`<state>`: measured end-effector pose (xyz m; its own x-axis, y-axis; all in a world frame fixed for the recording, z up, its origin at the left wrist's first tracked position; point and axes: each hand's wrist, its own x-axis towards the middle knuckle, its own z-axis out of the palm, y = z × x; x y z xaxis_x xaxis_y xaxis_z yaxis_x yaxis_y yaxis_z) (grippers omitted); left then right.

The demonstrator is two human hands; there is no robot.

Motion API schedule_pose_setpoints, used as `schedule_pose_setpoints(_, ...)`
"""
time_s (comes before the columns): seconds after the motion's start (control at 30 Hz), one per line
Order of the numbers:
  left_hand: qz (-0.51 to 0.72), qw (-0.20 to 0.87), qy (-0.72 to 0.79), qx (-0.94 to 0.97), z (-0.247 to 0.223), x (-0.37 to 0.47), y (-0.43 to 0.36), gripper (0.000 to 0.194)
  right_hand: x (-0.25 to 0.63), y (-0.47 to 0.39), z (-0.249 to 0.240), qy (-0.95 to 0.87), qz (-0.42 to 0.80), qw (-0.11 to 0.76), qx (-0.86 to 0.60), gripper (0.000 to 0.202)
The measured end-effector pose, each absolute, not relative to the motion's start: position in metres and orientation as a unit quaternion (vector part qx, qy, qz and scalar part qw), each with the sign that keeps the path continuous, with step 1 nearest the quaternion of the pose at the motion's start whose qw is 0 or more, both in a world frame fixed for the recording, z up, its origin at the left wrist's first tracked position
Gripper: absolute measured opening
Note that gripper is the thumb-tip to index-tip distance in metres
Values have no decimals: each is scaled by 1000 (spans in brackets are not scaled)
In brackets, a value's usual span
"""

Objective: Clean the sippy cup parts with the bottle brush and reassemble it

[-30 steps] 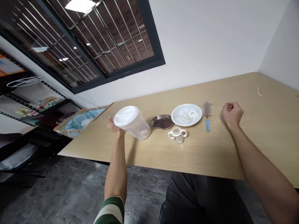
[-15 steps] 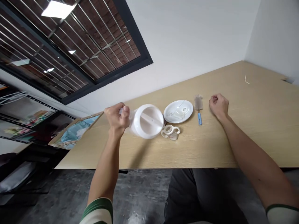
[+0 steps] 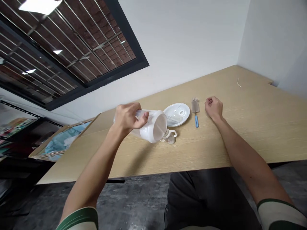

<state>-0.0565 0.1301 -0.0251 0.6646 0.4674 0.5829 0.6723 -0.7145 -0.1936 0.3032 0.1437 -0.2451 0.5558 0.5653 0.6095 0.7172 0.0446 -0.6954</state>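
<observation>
From my remote seat I see a plain indoor room, office or home unclear: barred window (image 3: pixel 51 58), white wall (image 3: pixel 192 41), wood-grain bench (image 3: pixel 227 140), slotted shelving (image 3: pixel 19 109).

- I count two hands, my left hand (image 3: pixel 130 117) and my right hand (image 3: pixel 214 107)
- one pitcher (image 3: pixel 149 130)
- one plate (image 3: pixel 186 118)
- one handled cup (image 3: pixel 171 139)
- one blue-handled brush (image 3: pixel 196 121)
- one bent strip (image 3: pixel 238 83)
- one basket (image 3: pixel 39 156)
- one table (image 3: pixel 203 147)

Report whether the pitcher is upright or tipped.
Tipped. The pitcher leans far over in the left hand, its white lid facing sideways rather than straight up.
</observation>
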Motion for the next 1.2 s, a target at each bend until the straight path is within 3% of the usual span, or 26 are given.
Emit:
schedule_pose_setpoints(0.67, -253, 209, -269, -906, -18, -50, 129, 38, 304, 145, -246, -475, -63, 548, -686, 10)
schedule_pose_setpoints(0.97, -272, 177, -323, -889, -24, -56, 129, 35, 305, 145, -249, -480, -60, 532, -695, 12)
schedule_pose_setpoints(1.2, -381, 165, -441, -796, -33, -105, 125, 50, 306, 145, -246, -480, -50, 535, -693, 11)
